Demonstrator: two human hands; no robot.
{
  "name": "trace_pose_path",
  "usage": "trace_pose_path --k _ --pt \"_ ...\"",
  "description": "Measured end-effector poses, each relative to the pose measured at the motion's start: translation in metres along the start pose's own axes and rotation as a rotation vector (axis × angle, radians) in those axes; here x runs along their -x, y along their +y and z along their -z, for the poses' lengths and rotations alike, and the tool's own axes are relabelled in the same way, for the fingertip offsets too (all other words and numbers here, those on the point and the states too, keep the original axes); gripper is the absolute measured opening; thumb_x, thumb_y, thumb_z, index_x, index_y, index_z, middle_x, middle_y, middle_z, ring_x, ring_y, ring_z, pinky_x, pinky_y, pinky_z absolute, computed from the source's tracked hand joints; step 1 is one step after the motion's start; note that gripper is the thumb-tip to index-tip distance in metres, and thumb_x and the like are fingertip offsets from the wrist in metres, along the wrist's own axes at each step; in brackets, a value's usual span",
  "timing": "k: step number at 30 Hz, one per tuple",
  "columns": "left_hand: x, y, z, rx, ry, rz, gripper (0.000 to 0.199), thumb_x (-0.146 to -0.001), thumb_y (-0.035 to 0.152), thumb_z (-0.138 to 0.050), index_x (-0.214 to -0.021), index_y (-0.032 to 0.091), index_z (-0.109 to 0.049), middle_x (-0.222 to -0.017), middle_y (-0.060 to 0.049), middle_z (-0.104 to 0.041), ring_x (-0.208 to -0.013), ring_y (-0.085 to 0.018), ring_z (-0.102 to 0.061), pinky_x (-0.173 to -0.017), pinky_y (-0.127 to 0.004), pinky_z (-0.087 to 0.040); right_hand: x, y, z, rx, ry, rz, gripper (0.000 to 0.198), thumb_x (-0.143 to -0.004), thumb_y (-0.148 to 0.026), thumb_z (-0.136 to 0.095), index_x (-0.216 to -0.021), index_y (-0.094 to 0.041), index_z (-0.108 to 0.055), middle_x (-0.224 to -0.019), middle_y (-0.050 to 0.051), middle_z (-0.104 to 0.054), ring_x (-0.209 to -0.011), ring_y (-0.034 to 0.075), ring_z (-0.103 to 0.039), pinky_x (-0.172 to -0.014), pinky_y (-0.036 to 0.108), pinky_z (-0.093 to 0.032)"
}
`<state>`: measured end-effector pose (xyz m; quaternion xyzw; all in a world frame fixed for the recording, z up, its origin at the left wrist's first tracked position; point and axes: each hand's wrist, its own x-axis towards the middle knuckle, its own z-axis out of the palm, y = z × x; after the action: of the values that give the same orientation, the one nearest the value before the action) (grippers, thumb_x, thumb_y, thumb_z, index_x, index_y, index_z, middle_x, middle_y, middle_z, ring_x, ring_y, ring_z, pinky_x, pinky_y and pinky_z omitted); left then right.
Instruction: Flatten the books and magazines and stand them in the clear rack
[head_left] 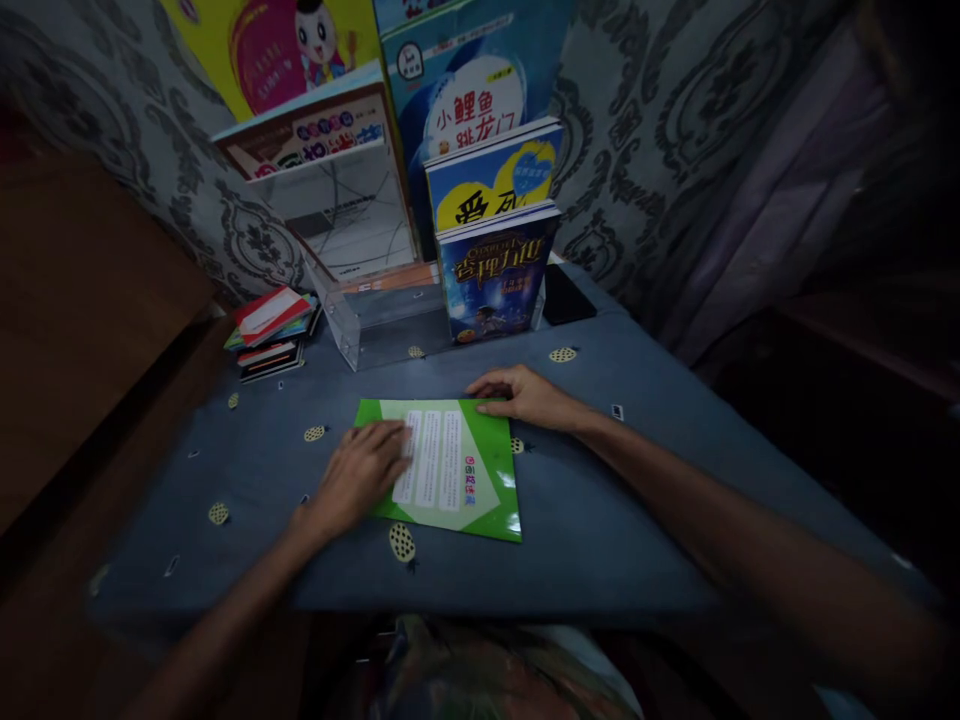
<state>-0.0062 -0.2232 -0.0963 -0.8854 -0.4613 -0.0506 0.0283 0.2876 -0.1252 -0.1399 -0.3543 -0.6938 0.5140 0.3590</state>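
Observation:
A thin green book lies flat on the cloth-covered table, its pale panel printed with columns of Chinese text and turned sideways to me. My left hand rests on the book's left part, palm down, fingers stretched out over the print. At the far right corner, my right hand has its thumb on the cover and its other fingers bent just past the far edge, so the edge sits between them. The undersides of those fingers are hidden.
A clear acrylic stand behind the book holds several upright books, a dark blue one in front. Left of it is a stack of small books. A black flat object lies at right. Patterned wallpaper rises behind.

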Motion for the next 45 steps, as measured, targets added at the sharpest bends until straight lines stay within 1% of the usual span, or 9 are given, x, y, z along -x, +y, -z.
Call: trace_pose_path --k 5,10,18,23,26,31,35,42,45 --pt "-0.012 -0.026 -0.005 -0.12 0.021 0.198 0.038 -0.102 0.03 -0.043 -0.134 0.016 -0.058 -0.137 -0.015 -0.062 -0.118 -0.028 -0.061 -0.098 -0.046 -0.051 0.001 0.001 0.001 0.093 0.02 0.011 0.023 -0.075 -0.024 -0.074 -0.097 -0.02 -0.077 -0.09 0.004 -0.077 -0.084 0.019 -0.07 -0.079 0.034 -0.057" --pt "-0.022 -0.011 -0.009 -0.197 0.033 0.202 0.035 -0.102 0.023 -0.041 -0.129 0.015 -0.06 -0.129 -0.016 -0.065 -0.113 -0.029 -0.063 -0.102 -0.049 -0.047 0.001 -0.003 0.003 0.166 0.086 0.026 0.023 -0.09 -0.033 -0.062 -0.098 -0.018 -0.077 -0.092 0.006 -0.077 -0.084 0.02 -0.07 -0.078 0.034 -0.056" --pt "-0.05 0.036 -0.024 -0.12 0.024 -0.029 0.046 -0.096 0.007 -0.042 -0.141 0.015 -0.049 -0.14 -0.016 -0.056 -0.129 -0.029 -0.053 -0.106 -0.046 -0.045 -0.002 0.0 0.001 0.006 0.148 -0.049 0.047 -0.099 -0.054 -0.05 -0.104 -0.014 -0.075 -0.093 0.01 -0.076 -0.078 0.017 -0.07 -0.077 0.032 -0.057" --pt "-0.068 0.064 -0.028 -0.1 0.01 -0.109 0.051 -0.093 0.005 -0.043 -0.143 0.012 -0.044 -0.14 -0.018 -0.056 -0.13 -0.03 -0.053 -0.108 -0.047 -0.044 -0.002 -0.002 0.001 0.01 0.156 -0.064 0.046 -0.1 -0.051 -0.048 -0.104 -0.013 -0.074 -0.092 0.01 -0.075 -0.076 0.016 -0.069 -0.076 0.03 -0.056" --pt "-0.069 0.069 -0.028 -0.088 0.02 -0.131 0.051 -0.093 0.005 -0.043 -0.143 0.012 -0.044 -0.141 -0.018 -0.055 -0.132 -0.03 -0.052 -0.109 -0.047 -0.044 -0.001 -0.004 0.004 0.047 0.13 -0.051 0.034 -0.094 -0.043 -0.059 -0.101 -0.014 -0.075 -0.088 0.007 -0.074 -0.075 0.016 -0.067 -0.072 0.029 -0.054" --pt "-0.057 0.068 -0.026 -0.084 0.035 -0.146 0.048 -0.096 0.008 -0.043 -0.144 0.016 -0.044 -0.144 -0.016 -0.054 -0.135 -0.029 -0.051 -0.109 -0.048 -0.043 0.002 -0.005 0.006 0.004 0.019 -0.108 0.029 -0.072 -0.028 -0.078 -0.099 -0.016 -0.075 -0.078 0.0 -0.071 -0.075 0.016 -0.065 -0.071 0.028 -0.051" --pt "-0.046 0.064 -0.022 -0.107 0.049 -0.166 0.049 -0.097 0.012 -0.046 -0.146 0.018 -0.043 -0.143 -0.015 -0.056 -0.137 -0.03 -0.05 -0.108 -0.048 -0.045 0.016 -0.009 -0.001 -0.065 0.01 -0.197 0.031 -0.068 -0.027 -0.077 -0.097 -0.016 -0.074 -0.073 -0.001 -0.068 -0.07 0.015 -0.062 -0.067 0.027 -0.049" --pt "-0.045 0.031 -0.023 0.0 0.079 -0.503 0.039 -0.103 0.014 -0.038 -0.141 0.016 -0.048 -0.14 -0.014 -0.061 -0.135 -0.022 -0.054 -0.113 -0.043 -0.043 0.067 -0.021 -0.034 -0.162 0.164 -0.31 0.029 -0.067 -0.026 -0.076 -0.094 -0.018 -0.068 -0.067 -0.006 -0.058 -0.062 0.011 -0.056 -0.06 0.024 -0.046" --pt "-0.056 0.012 -0.025 -0.041 0.092 -0.572 0.036 -0.104 0.016 -0.037 -0.138 0.015 -0.049 -0.138 -0.015 -0.062 -0.134 -0.023 -0.055 -0.11 -0.044 -0.046 0.08 -0.029 -0.05 -0.196 0.176 -0.349 0.031 -0.067 -0.025 -0.076 -0.094 -0.02 -0.065 -0.067 -0.006 -0.057 -0.059 0.01 -0.054 -0.056 0.023 -0.045"
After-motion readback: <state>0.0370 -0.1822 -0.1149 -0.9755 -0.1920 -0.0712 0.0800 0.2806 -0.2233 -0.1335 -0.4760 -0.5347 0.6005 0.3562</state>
